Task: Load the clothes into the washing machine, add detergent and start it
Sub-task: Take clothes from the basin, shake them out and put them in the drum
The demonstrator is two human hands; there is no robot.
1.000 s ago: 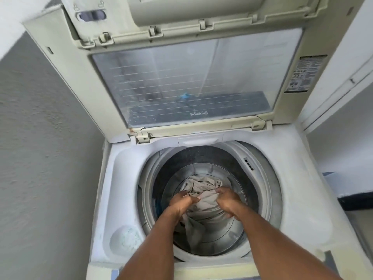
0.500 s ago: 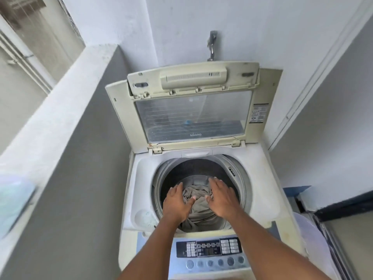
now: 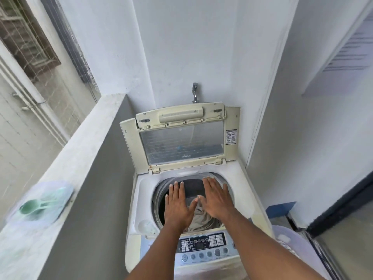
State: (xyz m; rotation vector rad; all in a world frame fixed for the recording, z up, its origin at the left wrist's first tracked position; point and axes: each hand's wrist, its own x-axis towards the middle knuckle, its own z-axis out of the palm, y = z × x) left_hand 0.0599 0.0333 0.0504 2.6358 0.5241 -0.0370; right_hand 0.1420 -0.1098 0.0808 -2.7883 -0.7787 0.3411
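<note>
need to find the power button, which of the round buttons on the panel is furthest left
The round button marked with a power symbol, at the far left end of the bottom row on the control panel. The other round buttons sit to its right.

Two bare forearms enter from the lower edge. No sleeve reaches either wrist. Left hand [image 3: 177, 207] and right hand [image 3: 217, 200] are ungloved, with short, pale fingernails. No rings, watch or bands are seen.

There is only one view, from the person's head. It looks forward and down, from near above the open washing machine [image 3: 187, 199].
</note>
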